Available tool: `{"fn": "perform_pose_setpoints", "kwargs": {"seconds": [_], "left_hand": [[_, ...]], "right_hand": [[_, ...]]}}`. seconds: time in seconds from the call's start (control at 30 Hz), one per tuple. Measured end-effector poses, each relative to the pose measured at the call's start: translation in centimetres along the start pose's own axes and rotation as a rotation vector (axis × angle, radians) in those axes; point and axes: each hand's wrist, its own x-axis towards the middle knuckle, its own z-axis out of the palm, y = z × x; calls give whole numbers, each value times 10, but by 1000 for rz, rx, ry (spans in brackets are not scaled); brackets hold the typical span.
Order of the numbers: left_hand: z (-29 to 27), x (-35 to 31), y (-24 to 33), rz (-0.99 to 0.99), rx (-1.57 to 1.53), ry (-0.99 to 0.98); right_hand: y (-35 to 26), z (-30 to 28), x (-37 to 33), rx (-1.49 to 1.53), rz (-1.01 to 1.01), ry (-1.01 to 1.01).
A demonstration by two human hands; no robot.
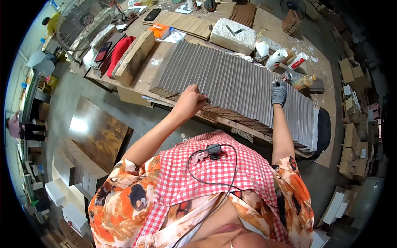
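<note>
Head view shows a long row of thin grey strips with brown edges, packed side by side on a brown wooden tabletop. At the row's near edge, toward its left end, is the bare left hand, its fingers curled inward; whether they pinch anything cannot be told. On top of the row, toward its right end, rests the right hand in a grey glove, fingers bent close together; their grip on any strip cannot be told. Just beyond the row sits a white rectangular block with a dark mark; left of the row stands a thick pale wooden beam, with a bright red cloth beside it.
</note>
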Motion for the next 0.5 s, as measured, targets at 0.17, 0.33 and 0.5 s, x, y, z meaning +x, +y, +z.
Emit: {"fn": "perform_pose_setpoints", "kwargs": {"seconds": [0.17, 0.33, 0.5], "left_hand": [[31, 0, 16, 44, -124, 117], [41, 13, 22, 48, -70, 61], [46, 47, 9, 53, -5, 2]], "right_hand": [[10, -1, -8, 39, 60, 25], [3, 1, -10, 51, 46, 57], [-11, -11, -11, 73, 169, -5]]}}
